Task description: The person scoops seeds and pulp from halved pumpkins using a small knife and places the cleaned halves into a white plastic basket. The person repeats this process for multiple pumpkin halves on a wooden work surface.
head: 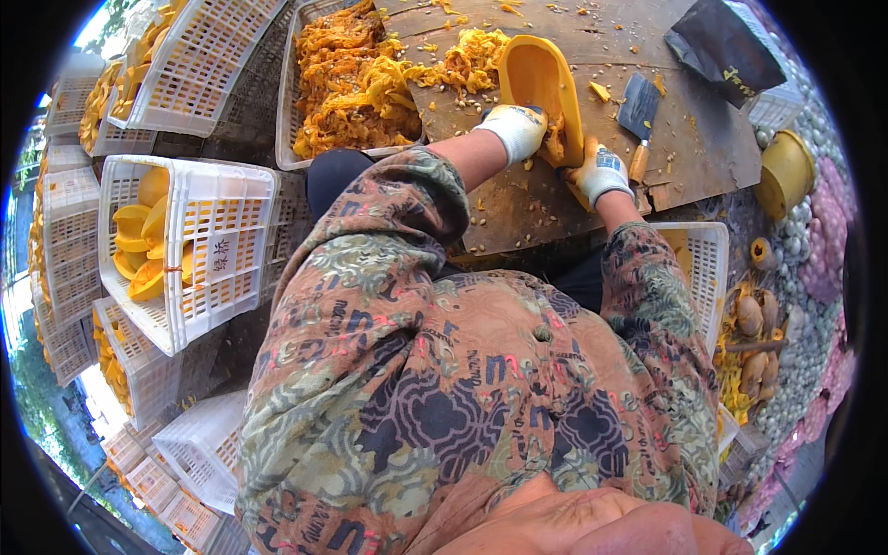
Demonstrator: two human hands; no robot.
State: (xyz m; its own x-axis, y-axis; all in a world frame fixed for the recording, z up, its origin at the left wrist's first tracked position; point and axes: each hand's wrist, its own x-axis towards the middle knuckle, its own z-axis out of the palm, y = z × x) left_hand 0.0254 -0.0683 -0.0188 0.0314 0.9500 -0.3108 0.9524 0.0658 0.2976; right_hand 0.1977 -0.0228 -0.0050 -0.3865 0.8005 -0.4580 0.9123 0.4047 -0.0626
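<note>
A long halved pumpkin (538, 66) leans over the board, its upper hollow scraped smooth and loose pulp (555, 142) at its lower end. My left hand (517, 130), in a white knit work glove, is curled at the hollow beside that pulp; its fingertips are hidden, and whatever they hold cannot be made out. My right hand (602, 173), gloved alike, grips the pumpkin's lower right edge. To the right lies a cleaver (638, 107) with a wooden handle. A heap of stringy pulp and seeds (475, 59) sits left of the pumpkin.
A white tub (283, 132) of orange pulp adjoins the wooden board (707, 152), which has scattered seeds. A crate (222, 236) of pumpkin pieces stands at left among stacked crates. A black bag (725, 59), yellow bucket (786, 173) and white crate (711, 277) are at right.
</note>
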